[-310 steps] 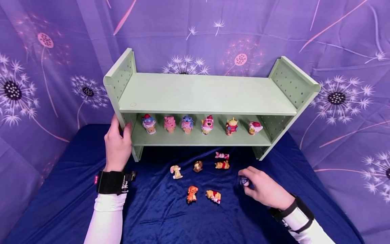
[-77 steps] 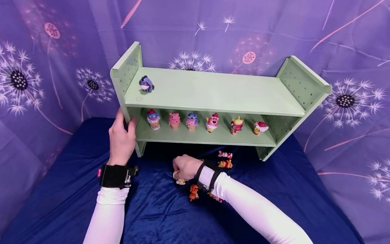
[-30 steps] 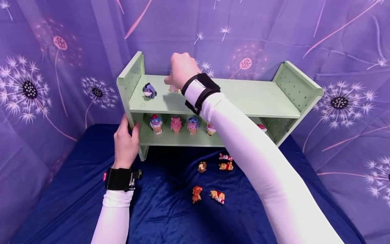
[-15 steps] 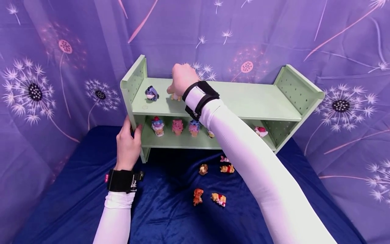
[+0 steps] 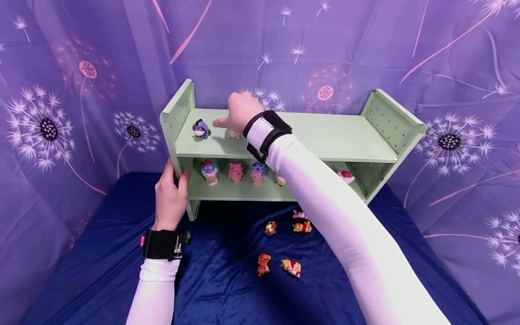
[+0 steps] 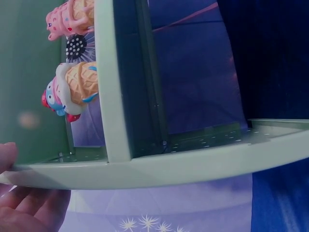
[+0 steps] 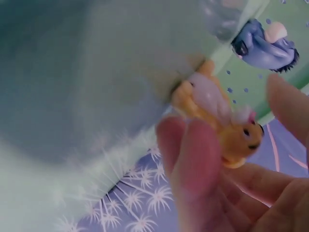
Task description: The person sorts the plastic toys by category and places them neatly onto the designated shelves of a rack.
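A purple curtain printed with dandelions closes off the back, and a dark blue cloth covers the surface below. Left of the frame's centre, on the upper tier of a pale green shelf, is the yellow animal figure, partly hidden by the right hand. Half a second ago the thumb lay close against it; now it points out well apart and the hand is spread wide, fingers just beside the figure. I take that to mean it has been let go and a second piece is in place up there.

It is small and glossy, yellow-orange with a pale belly, a dark eye and a pink nose, and seems to stand on its feet.

The blue donkey figure sits near it, towards the upper left. The left hand grips the shelf's left upright. Cone figures line the lower tier, some behind the right sleeve. Lower down, on the cloth, lie the brown figure, orange tiger, two yellow bears and a pink figure.
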{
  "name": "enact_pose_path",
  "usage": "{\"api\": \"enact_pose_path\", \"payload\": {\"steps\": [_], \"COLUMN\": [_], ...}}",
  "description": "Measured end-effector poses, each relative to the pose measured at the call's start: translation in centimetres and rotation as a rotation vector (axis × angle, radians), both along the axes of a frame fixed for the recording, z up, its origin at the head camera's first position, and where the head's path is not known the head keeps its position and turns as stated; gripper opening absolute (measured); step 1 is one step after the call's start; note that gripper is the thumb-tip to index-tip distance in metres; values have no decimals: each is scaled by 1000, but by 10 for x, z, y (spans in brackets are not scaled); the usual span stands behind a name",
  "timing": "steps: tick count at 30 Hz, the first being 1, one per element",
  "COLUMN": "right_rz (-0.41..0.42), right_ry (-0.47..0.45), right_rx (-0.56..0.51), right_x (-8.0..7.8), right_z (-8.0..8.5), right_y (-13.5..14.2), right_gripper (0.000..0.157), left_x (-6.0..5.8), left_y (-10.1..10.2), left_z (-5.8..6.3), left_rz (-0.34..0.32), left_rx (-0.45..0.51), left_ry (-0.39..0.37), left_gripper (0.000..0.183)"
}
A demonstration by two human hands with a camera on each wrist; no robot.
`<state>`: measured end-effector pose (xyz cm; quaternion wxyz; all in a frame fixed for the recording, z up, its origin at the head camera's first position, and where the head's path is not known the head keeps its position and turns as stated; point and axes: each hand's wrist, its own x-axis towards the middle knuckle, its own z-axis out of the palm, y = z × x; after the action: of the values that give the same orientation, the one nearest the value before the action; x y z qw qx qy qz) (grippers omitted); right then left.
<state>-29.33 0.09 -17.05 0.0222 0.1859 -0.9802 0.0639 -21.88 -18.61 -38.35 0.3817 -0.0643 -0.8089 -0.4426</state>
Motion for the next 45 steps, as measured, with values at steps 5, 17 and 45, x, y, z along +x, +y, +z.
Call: {"api": "enact_pose_path", "payload": {"steps": [5, 17, 45], "right_rz": [-19, 71, 436], "right_ry": [-5, 210, 222], "right_rx": [37, 43, -231], "right_x": [2, 52, 128], "right_z": [8, 10, -192], "right_y": [12, 44, 147], "right_gripper": [53, 59, 30], "left_x": [-1, -2, 0], "left_y": [1, 0, 0], "left_z": [-4, -2, -2], "left_rz": [-16, -10, 0], "left_rx": [1, -8, -18], "left_ry": [-3, 6, 5], "left_gripper": [50, 51, 49]}}
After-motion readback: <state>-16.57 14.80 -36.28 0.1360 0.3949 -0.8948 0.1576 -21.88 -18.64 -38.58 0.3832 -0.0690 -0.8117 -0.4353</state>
